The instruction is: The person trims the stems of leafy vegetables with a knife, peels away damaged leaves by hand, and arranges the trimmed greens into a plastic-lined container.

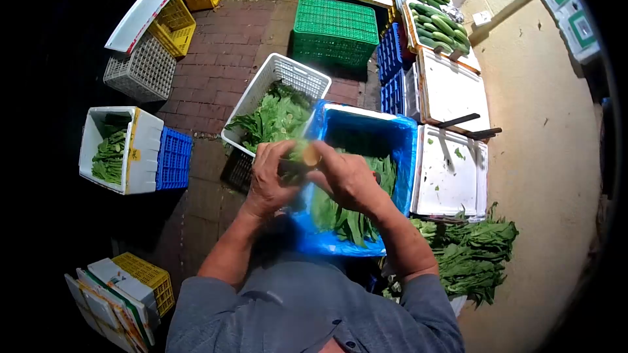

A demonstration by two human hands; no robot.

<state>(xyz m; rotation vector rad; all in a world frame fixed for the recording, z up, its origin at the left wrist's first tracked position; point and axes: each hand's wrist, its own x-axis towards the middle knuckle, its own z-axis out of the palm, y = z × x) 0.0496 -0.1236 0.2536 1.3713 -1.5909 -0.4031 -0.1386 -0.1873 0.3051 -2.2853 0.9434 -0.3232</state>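
My left hand (267, 180) is wrapped round a leafy green vegetable stem (310, 155), whose pale cut end faces up between my hands. The fingers of my right hand (345, 178) press on the same stem from the other side, near the cut end. Behind my hands, a white basket (302, 73) holds loose green leaves (280, 114). Under my right hand stands a box lined with blue plastic (407, 150), with long green leaves (356, 222) inside. The stem's lower part is blurred and partly hidden by my fingers.
A green crate (335, 29) stands ahead. At right are white foam lids (451, 173), piled leafy greens (474, 255) and boxes of cucumbers (441, 29). A foam box of greens (142, 150) is at left, with stacked lids (108, 307) at lower left.
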